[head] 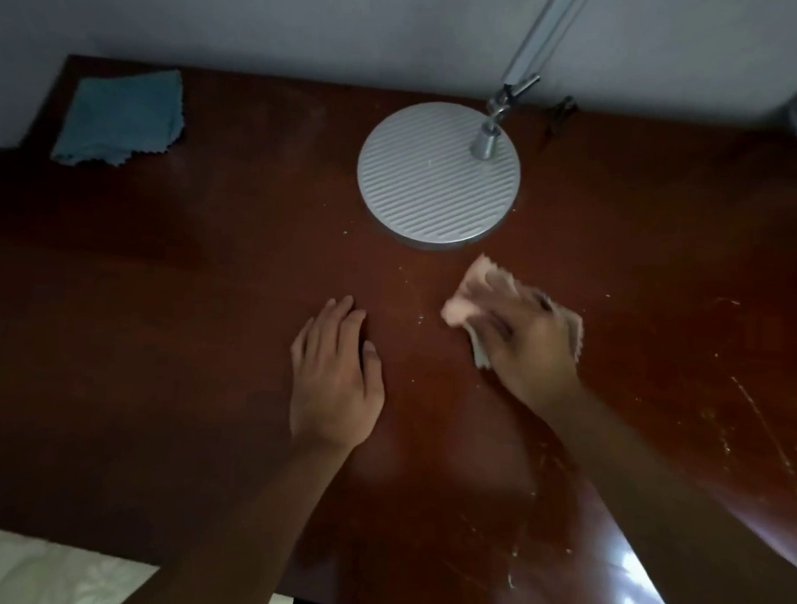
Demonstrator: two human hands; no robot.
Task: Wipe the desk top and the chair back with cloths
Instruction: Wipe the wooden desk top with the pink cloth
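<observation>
Pink cloth, right of centre frame, lies bunched under your right hand, which presses and grips it against the surface; its long axis runs toward the upper left. Your left hand rests open and flat just left of it, holding nothing. Pale specks lie between them. Above, the lamp base stands near. A blue cloth sits upper left, well apart; grey wall beyond.

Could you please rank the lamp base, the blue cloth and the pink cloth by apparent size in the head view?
1. Lamp base, largest.
2. Blue cloth, somewhat smaller.
3. Pink cloth, smallest visible, but the right hand covers much of it, so its rank is unsure.
</observation>
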